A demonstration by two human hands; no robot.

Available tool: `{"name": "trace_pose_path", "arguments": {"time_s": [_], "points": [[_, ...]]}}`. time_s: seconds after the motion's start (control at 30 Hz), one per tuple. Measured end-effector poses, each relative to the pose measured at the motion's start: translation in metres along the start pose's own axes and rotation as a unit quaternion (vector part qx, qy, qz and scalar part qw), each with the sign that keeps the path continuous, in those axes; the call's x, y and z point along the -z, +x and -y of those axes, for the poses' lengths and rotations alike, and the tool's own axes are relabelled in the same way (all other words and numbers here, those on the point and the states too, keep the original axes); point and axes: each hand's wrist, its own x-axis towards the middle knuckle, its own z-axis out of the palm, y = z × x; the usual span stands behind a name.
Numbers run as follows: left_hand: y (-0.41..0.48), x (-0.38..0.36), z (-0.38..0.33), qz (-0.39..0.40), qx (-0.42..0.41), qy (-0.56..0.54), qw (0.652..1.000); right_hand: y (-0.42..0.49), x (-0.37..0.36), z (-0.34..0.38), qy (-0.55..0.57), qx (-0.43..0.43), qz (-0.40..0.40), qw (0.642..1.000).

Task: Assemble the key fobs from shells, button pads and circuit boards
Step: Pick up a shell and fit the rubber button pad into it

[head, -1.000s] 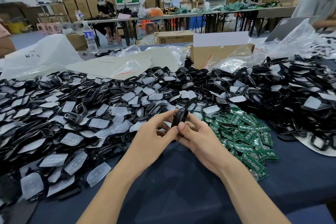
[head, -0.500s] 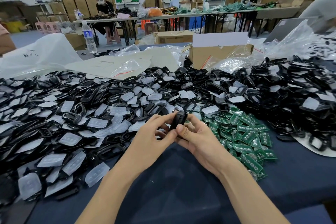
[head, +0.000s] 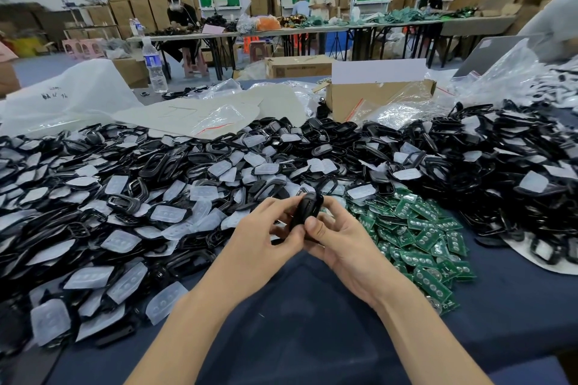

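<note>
The small black oval plastic key fob [head: 306, 210] is being held on end between both hands, just above the dark blue tablecloth [head: 297, 322]. The left hand [head: 262, 239] and right hand [head: 342, 242] are both curling round it, thumbs pinching its lower end. It is looking light, stiff and a little slippery (probably snap-fit halves), so gripping along the side edges seems wisest. Flat green circuit boards [head: 416, 237] are lying just right of the hands, with translucent soft button pads [head: 170, 212] and black plastic shells [head: 150, 166] heaping up to the left.
</note>
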Motion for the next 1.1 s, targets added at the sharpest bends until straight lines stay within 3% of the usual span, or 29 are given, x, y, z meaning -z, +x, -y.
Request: {"name": "trace_pose_path", "arguments": {"time_s": [0.23, 0.4, 0.83, 1.1], "points": [[-0.001, -0.01, 0.003, -0.006, -0.01, 0.029, 1.0, 0.002, 0.001, 0.0, 0.001, 0.007, -0.023, 1.0], [-0.006, -0.026, -0.001, -0.105, -0.05, 0.074, 0.99, 0.006, 0.002, -0.001, 0.027, 0.025, -0.049, 0.998], [0.004, -0.054, -0.015, -0.204, -0.062, 0.239, 0.947, 0.012, 0.003, -0.008, 0.07, 0.035, -0.11, 0.991], [0.003, -0.051, -0.008, -0.222, -0.089, 0.237, 0.942, 0.01, 0.001, -0.009, 0.07, 0.025, -0.108, 0.991]]}}
